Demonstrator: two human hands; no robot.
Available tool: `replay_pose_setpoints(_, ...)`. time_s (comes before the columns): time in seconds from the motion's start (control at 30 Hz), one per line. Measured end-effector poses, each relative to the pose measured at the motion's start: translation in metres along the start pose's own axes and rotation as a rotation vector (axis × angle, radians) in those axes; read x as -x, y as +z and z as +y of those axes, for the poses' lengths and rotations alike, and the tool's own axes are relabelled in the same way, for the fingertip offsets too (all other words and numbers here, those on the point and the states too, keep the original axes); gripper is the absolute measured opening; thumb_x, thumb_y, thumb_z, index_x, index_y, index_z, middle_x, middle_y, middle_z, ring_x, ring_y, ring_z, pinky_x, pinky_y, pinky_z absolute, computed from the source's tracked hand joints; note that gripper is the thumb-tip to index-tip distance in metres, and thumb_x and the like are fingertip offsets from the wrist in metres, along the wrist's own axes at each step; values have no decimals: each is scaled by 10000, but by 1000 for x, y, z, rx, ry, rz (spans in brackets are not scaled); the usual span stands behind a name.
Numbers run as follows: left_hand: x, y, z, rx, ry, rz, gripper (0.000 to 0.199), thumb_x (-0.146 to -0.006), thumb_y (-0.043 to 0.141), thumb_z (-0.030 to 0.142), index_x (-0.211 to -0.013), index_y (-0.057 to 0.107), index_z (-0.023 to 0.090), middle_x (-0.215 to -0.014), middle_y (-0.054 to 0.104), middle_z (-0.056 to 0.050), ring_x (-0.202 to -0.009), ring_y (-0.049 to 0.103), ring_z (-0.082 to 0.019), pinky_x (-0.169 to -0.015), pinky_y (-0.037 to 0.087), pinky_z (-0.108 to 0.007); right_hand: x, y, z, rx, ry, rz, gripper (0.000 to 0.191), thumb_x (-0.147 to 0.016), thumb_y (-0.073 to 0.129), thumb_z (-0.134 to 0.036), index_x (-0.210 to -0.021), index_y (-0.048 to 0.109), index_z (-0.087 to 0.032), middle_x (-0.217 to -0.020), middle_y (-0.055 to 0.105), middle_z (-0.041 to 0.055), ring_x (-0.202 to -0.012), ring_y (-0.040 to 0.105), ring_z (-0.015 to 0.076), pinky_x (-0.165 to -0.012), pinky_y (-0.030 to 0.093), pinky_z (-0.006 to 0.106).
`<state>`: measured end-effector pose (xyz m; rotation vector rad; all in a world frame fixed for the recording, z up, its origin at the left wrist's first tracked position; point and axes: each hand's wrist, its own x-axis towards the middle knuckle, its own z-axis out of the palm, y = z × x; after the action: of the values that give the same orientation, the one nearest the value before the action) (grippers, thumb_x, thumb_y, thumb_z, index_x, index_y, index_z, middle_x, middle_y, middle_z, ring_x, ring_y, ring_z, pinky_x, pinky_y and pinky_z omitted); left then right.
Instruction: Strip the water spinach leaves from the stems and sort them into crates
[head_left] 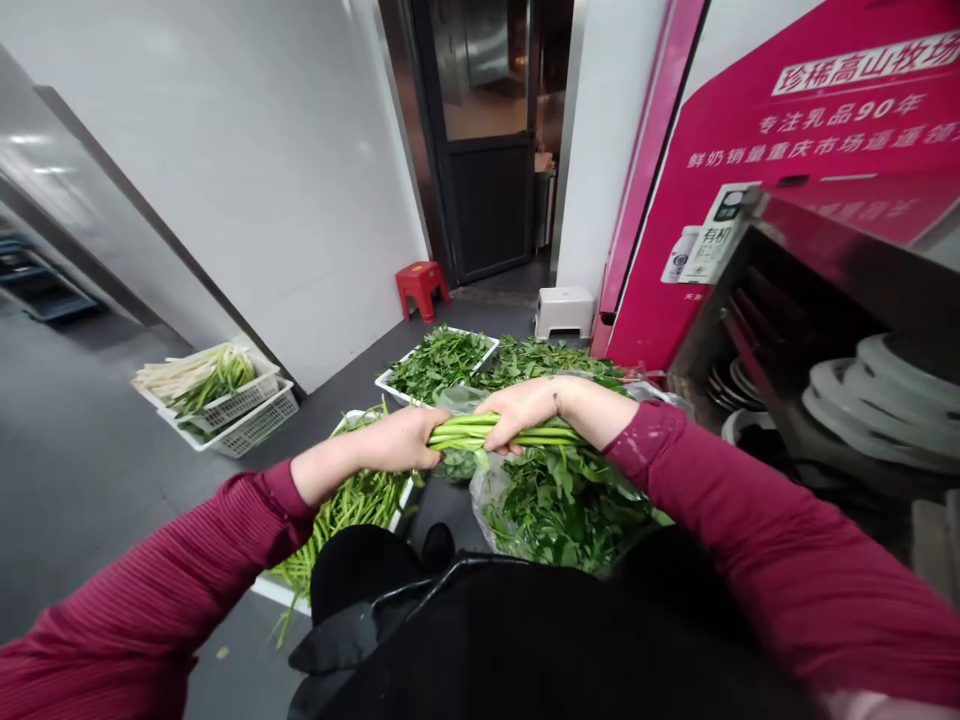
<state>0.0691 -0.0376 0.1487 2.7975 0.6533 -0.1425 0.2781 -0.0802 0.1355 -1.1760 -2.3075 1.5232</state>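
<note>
Left hand (403, 438), right hand (519, 406) grip stems (459, 431) — near bag's (489, 508) edge; floor (105, 470) spreads left.

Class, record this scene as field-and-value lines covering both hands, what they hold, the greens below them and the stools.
Held item: bundle of long, thin green stems
Left hand: bare, gripping the bundle's left part
Right hand: bare, gripping the bundle farther right
Below left hand: white plastic tray of loose green stems
Below right hand: clear plastic bag of dark-green leaves
Stools: square red plastic stool; low white plastic stool
</note>
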Motion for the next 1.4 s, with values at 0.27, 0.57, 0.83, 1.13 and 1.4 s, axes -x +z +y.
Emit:
replay_pose_setpoints(0.27,38,57,-16,1093,-222,-79,383,-692,636,440,-864,439,160,-519,386,85,-418,366,-48,-402,297,-176,49,18,42,380,-80,1108,213,-769,557,-289,-952,595,-188,-924,624,28,-826,568,149,-773,435,298)
replay_pose_setpoints(0.57,41,91,-21,1405,-291,3,446,-729,538,576,-820,445,150,-544,381,69,-379,326,-27,-361,224,-169,76,75,85,807,-177,1286,175,-849,469,-228,-918,627,-196,-927,620,58,-885,529,187,-817,379,357)
replay_pose_setpoints(0.83,31,81,-19,1342,-283,-9,393,-727,583,516,-750,404,166,-531,389,73,-391,344,-36,-386,241,-178,67,74,86,815,76,1031,175,-822,474,-225,-882,633,-182,-872,591,71,-844,493,193,-746,362,323)
replay_pose_setpoints(1.13,13,80,-39,985,-377,80,409,-662,634,504,-670,413,160,-494,438,69,-413,360,-53,-447,258,-199,86,49,93,99,113,460,251,-774,517,-348,-857,657,-158,-723,612,-8,-642,496,106,-609,355,218)
replay_pose_setpoints(1.4,17,74,-35,956,-420,134,409,-651,635,506,-649,396,174,-484,432,73,-409,351,-62,-445,269,-205,70,55,112,-362,59,393,276,-737,576,-393,-787,641,-130,-688,608,8,-627,522,104,-602,385,219)
